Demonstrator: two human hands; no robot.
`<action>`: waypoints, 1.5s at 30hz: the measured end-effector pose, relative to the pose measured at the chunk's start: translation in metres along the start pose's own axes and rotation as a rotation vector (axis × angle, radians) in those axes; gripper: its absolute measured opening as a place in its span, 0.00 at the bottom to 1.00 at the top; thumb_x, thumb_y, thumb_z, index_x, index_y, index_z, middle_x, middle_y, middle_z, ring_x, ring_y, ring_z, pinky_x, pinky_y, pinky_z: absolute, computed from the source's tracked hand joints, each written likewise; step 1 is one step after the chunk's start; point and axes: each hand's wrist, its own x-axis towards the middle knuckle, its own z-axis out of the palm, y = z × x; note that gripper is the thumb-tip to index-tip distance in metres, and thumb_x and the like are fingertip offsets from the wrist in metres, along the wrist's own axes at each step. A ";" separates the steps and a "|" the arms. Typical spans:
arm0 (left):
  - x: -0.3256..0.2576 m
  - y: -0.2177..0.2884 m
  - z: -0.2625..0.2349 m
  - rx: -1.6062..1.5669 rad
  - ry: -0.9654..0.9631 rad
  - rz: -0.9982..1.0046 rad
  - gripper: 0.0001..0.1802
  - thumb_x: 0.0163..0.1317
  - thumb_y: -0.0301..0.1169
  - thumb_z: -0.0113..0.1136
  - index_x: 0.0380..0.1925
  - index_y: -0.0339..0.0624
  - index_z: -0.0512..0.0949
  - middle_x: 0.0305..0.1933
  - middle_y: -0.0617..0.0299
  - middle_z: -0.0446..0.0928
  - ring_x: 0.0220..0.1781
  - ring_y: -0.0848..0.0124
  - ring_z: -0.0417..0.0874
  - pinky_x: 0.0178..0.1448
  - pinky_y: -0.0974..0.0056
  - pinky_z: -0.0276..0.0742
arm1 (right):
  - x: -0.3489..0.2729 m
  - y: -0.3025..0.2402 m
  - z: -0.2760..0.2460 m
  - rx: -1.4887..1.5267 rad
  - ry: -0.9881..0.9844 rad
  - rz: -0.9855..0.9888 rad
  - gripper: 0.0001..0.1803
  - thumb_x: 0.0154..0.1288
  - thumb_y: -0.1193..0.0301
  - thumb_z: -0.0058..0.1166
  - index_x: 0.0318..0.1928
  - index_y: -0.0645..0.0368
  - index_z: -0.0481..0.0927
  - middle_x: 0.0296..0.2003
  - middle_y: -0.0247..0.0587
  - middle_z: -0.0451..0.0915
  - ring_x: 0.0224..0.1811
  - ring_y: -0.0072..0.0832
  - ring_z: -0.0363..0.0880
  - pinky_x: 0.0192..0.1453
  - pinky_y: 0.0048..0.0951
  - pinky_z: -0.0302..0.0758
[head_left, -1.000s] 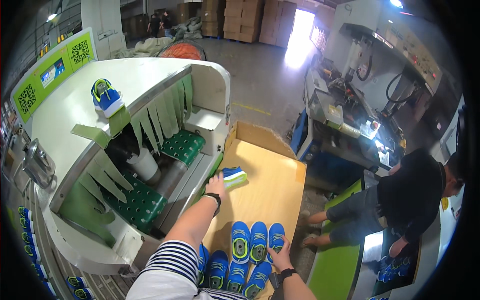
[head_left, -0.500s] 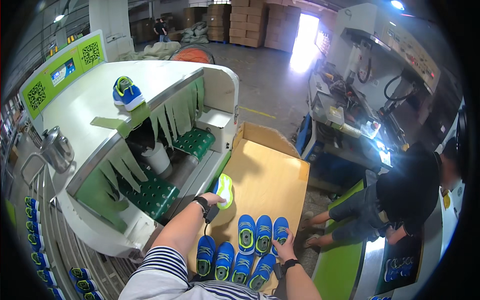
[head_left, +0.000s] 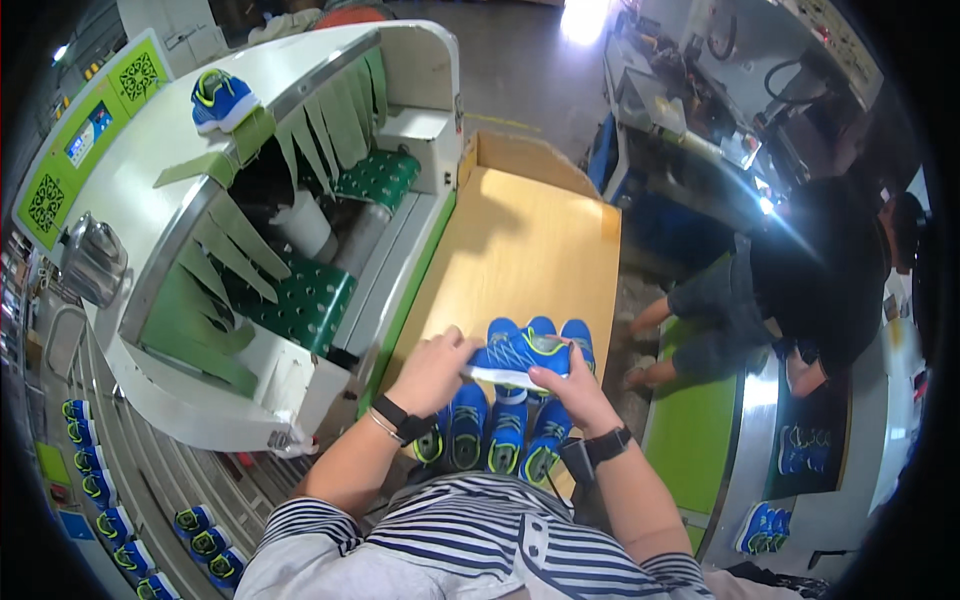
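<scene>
While held sideways over shoe rows [head_left: 500, 440] on wooden counter [head_left: 520, 240], blue sneaker [head_left: 520, 357] grasped by left hand [head_left: 432, 370] and right hand [head_left: 572, 388].

The shoe [head_left: 520, 352] has a blue woven cloth upper and a matt white rubbery sole. The worktop [head_left: 520, 240] is smooth pale wood with a dull sheen. The kettle [head_left: 92, 262] is shiny metal. The belt [head_left: 300, 305] looks like dotted green plastic.

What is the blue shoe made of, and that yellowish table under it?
The blue shoe, held by the left hand and right hand, looks like soft woven fabric with a white rubbery sole, judging by its matte upper. The table looks like smooth plywood or board: pale tan with a slight sheen.
</scene>
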 end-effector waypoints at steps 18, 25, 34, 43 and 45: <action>-0.066 0.160 -0.239 -0.649 0.704 0.727 0.12 0.55 0.26 0.72 0.41 0.39 0.84 0.41 0.54 0.85 0.46 0.62 0.85 0.57 0.52 0.79 | 0.048 0.063 0.069 -1.192 -0.215 -0.387 0.14 0.64 0.62 0.62 0.39 0.61 0.80 0.38 0.52 0.82 0.43 0.52 0.82 0.50 0.49 0.76; -0.062 0.206 -0.257 -0.743 0.430 1.032 0.12 0.55 0.26 0.71 0.41 0.40 0.84 0.42 0.55 0.85 0.47 0.62 0.85 0.57 0.52 0.78 | 0.007 0.064 -0.027 -1.209 0.470 -0.362 0.28 0.60 0.64 0.67 0.59 0.59 0.77 0.68 0.59 0.64 0.73 0.56 0.58 0.74 0.54 0.58; -0.044 0.219 -0.242 -0.459 0.341 1.130 0.12 0.55 0.27 0.71 0.41 0.41 0.84 0.45 0.56 0.85 0.48 0.62 0.85 0.58 0.52 0.78 | -0.017 0.141 -0.059 -1.241 0.343 0.108 0.60 0.63 0.53 0.66 0.82 0.41 0.34 0.80 0.63 0.34 0.80 0.65 0.45 0.78 0.57 0.57; -0.036 0.247 -0.212 -0.019 0.382 1.347 0.13 0.55 0.28 0.71 0.41 0.42 0.84 0.47 0.58 0.85 0.50 0.62 0.85 0.60 0.51 0.77 | -0.020 0.123 -0.058 -1.172 0.277 0.216 0.56 0.67 0.55 0.61 0.81 0.35 0.32 0.80 0.63 0.31 0.80 0.66 0.44 0.79 0.55 0.56; -0.039 0.254 -0.206 0.047 0.405 1.410 0.13 0.55 0.28 0.71 0.41 0.42 0.84 0.48 0.58 0.85 0.50 0.62 0.85 0.60 0.51 0.77 | -0.021 0.122 -0.057 -1.152 0.277 0.215 0.56 0.67 0.57 0.61 0.81 0.35 0.31 0.80 0.63 0.30 0.79 0.68 0.46 0.78 0.56 0.58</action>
